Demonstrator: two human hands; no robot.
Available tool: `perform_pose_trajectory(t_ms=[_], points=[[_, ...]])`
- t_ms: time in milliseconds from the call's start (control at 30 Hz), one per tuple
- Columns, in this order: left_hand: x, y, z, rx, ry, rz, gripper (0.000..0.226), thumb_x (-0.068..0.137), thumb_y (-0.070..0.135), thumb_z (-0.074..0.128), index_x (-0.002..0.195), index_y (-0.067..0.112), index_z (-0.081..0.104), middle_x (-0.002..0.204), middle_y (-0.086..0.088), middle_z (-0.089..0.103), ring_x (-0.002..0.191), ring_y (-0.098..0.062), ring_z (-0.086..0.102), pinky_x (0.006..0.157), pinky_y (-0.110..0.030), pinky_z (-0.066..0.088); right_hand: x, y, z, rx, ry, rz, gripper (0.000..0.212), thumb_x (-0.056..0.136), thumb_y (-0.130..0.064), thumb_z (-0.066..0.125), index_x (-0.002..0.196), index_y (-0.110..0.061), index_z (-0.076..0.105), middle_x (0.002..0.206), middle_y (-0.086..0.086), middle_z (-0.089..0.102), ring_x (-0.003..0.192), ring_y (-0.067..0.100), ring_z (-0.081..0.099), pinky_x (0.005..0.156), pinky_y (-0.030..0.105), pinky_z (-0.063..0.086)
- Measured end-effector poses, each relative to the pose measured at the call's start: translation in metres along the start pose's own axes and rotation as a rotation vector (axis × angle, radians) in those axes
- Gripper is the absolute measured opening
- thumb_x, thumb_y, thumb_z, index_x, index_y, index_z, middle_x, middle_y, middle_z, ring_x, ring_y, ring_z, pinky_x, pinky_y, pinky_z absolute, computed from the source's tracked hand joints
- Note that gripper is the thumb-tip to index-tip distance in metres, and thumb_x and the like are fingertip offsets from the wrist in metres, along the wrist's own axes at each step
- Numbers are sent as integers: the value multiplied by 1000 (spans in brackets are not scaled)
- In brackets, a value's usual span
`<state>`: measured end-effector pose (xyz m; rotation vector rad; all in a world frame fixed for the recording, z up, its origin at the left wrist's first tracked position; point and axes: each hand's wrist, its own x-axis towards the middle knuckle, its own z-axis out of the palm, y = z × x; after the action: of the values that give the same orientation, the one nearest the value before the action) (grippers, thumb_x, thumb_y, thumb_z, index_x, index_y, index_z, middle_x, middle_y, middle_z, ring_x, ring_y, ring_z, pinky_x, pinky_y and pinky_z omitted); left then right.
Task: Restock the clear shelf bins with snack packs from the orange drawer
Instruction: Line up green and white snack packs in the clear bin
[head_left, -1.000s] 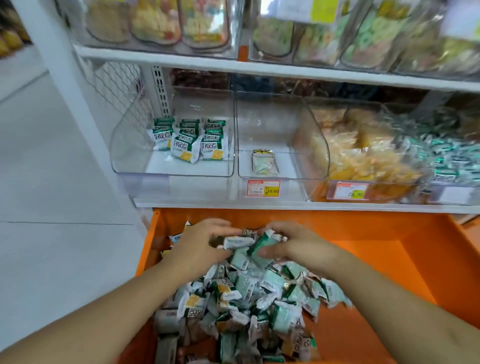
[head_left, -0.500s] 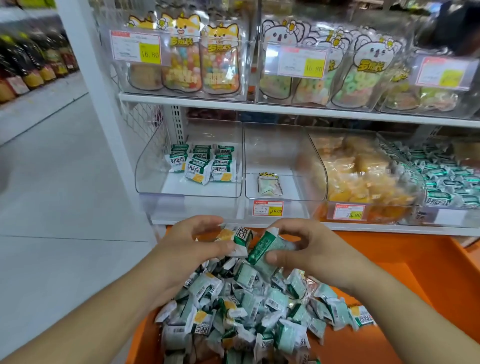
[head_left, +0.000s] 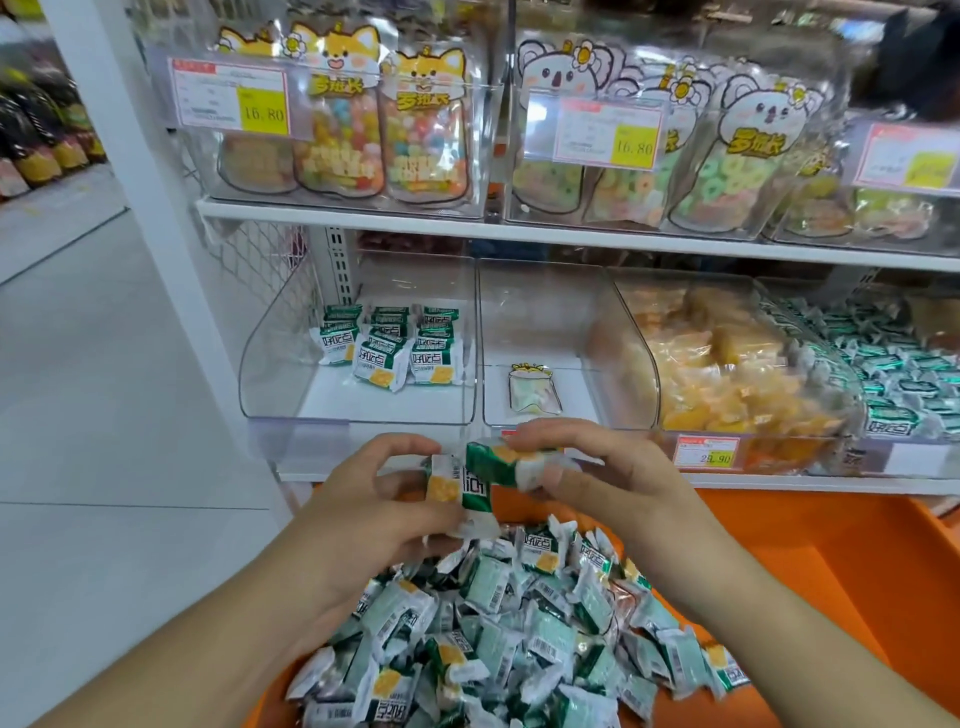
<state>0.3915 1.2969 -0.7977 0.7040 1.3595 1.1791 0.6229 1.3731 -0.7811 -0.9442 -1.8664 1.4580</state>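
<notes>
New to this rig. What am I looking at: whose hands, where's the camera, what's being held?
There is no robot: a person wears one wide-angle camera on the head, looking forward and down at bare hands. The left hand and the right hand each grip green-and-white snack packs, held above a pile of the same packs in the orange drawer. Behind, on the shelf, the left bin holds a few rows of matching packs, and the next bin holds one small pouch.

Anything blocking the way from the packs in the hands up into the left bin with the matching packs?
Nothing visible. Both hands hold packs just below the left bin; its low front lip is open above, and its front floor is bare.
</notes>
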Motion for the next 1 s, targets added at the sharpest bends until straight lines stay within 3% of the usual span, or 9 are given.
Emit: perform_pose_trajectory(t_ms=[100, 167, 233, 300, 400, 533, 733, 833, 1000], points=[[1, 2, 5, -108, 0, 9, 45, 86, -14, 71, 123, 11, 64, 105, -21, 78, 93, -43, 77, 84, -49, 63, 3, 1, 12, -57, 105, -55, 24, 100, -11, 67, 102, -28, 84, 133, -15, 67, 125, 1, 63, 98, 26, 54], [0, 2, 6, -114, 12, 20, 45, 87, -16, 69, 122, 12, 65, 106, -20, 77, 92, -42, 77, 77, -44, 64, 4, 5, 19, -55, 150, -53, 28, 96, -6, 73, 102, -32, 81, 126, -18, 69, 113, 5, 69, 92, 26, 57], [-1, 0, 6, -81, 40, 34, 49, 86, -19, 69, 121, 16, 65, 108, -18, 77, 92, -40, 77, 75, -42, 65, 5, 7, 20, -35, 161, 6, 34, 92, -11, 79, 110, -40, 74, 116, -19, 72, 93, 22, 71, 79, 34, 61], [-2, -2, 5, -40, 72, 46, 57, 83, -18, 73, 122, 23, 66, 111, -13, 76, 93, -38, 78, 77, -41, 65, 6, 7, 20, -94, 187, 38, 40, 91, -16, 81, 117, -43, 69, 115, -21, 72, 97, 16, 71, 84, 39, 62], [-3, -5, 4, -14, 78, 45, 61, 82, -14, 78, 128, 24, 66, 116, -8, 74, 98, -34, 78, 85, -43, 64, 6, 8, 21, -77, 205, 40, 36, 90, -13, 82, 115, -35, 71, 110, -16, 74, 105, 7, 71, 94, 36, 60], [-7, -6, 6, 42, 47, 45, 46, 86, -7, 78, 124, 17, 71, 109, -4, 80, 101, -26, 78, 95, -43, 61, 5, 9, 19, -65, 222, 43, 30, 87, -10, 84, 108, -28, 74, 104, -7, 77, 100, 12, 74, 89, 38, 63], [-9, -2, 11, -128, -39, -18, 28, 91, 5, 72, 120, 2, 71, 115, -17, 77, 109, -33, 74, 99, -47, 57, 7, 10, 30, -68, 225, 15, 29, 83, -12, 89, 102, -28, 74, 98, -1, 74, 93, 18, 72, 83, 45, 63], [-10, -2, 7, -59, -21, 20, 36, 89, 13, 78, 123, 6, 71, 116, -12, 78, 108, -30, 75, 100, -46, 58, 10, 9, 31, -140, 173, 9, 28, 85, -20, 88, 107, -33, 74, 104, -3, 74, 92, 19, 72, 86, 45, 61], [-11, 2, -6, -19, -1, 4, 40, 85, -3, 79, 123, 6, 70, 115, -12, 78, 106, -32, 76, 100, -47, 58, 13, 6, 39, -236, 75, 5, 31, 92, -28, 81, 116, -44, 69, 118, -14, 72, 109, 10, 69, 96, 42, 57]])
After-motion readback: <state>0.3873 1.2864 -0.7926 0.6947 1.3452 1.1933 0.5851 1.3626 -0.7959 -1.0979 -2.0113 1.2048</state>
